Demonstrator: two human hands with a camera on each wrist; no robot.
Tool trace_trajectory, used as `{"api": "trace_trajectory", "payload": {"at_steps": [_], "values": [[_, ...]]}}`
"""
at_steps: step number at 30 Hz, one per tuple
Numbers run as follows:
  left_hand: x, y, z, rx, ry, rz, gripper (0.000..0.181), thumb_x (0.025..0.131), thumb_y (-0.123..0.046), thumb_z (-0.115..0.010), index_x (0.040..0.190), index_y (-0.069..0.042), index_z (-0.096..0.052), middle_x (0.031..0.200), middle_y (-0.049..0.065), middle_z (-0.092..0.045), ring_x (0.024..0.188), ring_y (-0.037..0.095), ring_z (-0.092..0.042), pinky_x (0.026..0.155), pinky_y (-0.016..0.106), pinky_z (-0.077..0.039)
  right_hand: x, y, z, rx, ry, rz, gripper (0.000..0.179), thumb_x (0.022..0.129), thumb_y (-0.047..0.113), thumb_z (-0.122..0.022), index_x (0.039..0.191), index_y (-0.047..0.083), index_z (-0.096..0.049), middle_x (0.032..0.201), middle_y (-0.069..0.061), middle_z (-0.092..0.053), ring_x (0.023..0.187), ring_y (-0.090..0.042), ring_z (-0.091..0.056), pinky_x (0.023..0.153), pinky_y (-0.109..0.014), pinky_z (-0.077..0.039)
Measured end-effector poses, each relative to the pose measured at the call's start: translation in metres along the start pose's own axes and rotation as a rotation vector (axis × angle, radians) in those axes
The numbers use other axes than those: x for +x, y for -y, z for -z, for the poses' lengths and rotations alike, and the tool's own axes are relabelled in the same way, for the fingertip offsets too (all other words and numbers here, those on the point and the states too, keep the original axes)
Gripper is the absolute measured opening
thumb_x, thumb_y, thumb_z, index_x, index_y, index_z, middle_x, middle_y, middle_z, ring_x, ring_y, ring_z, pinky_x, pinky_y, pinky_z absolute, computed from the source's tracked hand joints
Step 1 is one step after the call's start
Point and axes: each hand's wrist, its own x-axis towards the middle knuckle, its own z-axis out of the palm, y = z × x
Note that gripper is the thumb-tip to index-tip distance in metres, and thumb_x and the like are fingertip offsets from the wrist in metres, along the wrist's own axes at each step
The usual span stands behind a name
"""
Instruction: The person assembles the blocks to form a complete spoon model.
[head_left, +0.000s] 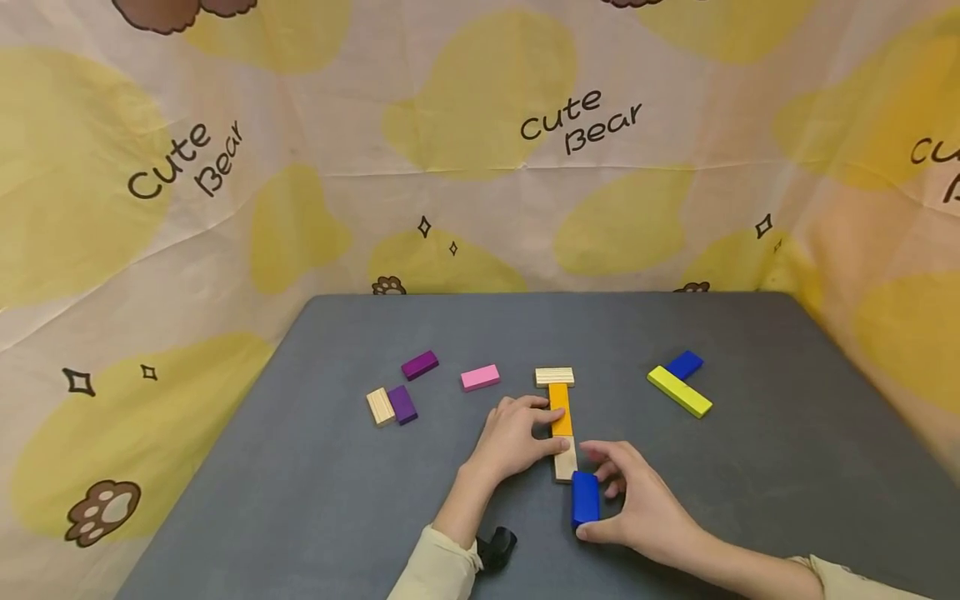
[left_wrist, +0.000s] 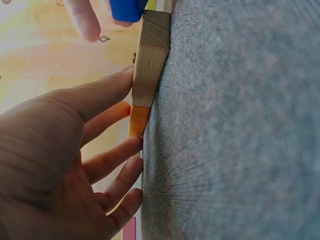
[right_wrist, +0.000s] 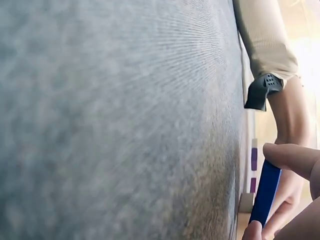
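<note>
A line of blocks lies on the grey table: a plain wooden block (head_left: pixel 554 377) set crosswise at the far end, an orange block (head_left: pixel 558 400), then a second wooden block (head_left: pixel 566 467) nearer me. My left hand (head_left: pixel 506 437) rests against the line from the left, thumb on the nearer wooden block and a forefinger on the orange one. At the near end, my right hand (head_left: pixel 648 504) pinches a blue block (head_left: pixel 586 498) between thumb and fingers. In the left wrist view the blue block (left_wrist: pixel 126 10) appears raised off the table beside the wooden block's end.
On the left lie a pink block (head_left: pixel 480 377), two purple blocks (head_left: pixel 420 365) and a wooden block (head_left: pixel 380 407). To the right, a yellow block (head_left: pixel 678 391) touches another blue block (head_left: pixel 685 364). A black device (head_left: pixel 498 548) sits at my left wrist. Patterned cloth (head_left: pixel 465 100) hangs behind the table.
</note>
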Motion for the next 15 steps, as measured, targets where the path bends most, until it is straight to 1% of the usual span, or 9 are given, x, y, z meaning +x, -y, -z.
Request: {"api": "trace_trajectory", "payload": {"at_steps": [8, 15], "values": [[0.0, 0.0, 0.0, -0.003, -0.003, -0.003, 0.05, 0.087, -0.047, -0.073, 0.132, -0.025, -0.066, 0.135, 0.0, -0.057, 0.112, 0.024, -0.047, 0.096, 0.042, -0.038, 0.001, 0.0, -0.008, 0.035, 0.054, 0.02, 0.091, 0.06, 0.027, -0.096, 0.136, 0.011, -0.05, 0.122, -0.006, -0.048, 0.099, -0.021, -0.052, 0.08, -0.027, -0.049], [-0.001, 0.001, 0.0, 0.002, -0.002, -0.008, 0.05, 0.087, -0.048, -0.072, 0.131, -0.026, -0.066, 0.136, 0.0, -0.057, 0.111, 0.024, -0.048, 0.093, 0.041, -0.039, 0.005, -0.002, -0.011, 0.001, 0.068, 0.037, 0.092, 0.06, 0.026, -0.096, 0.136, 0.011, -0.048, 0.121, -0.004, -0.047, 0.101, -0.021, -0.051, 0.08, -0.027, -0.049]]}}
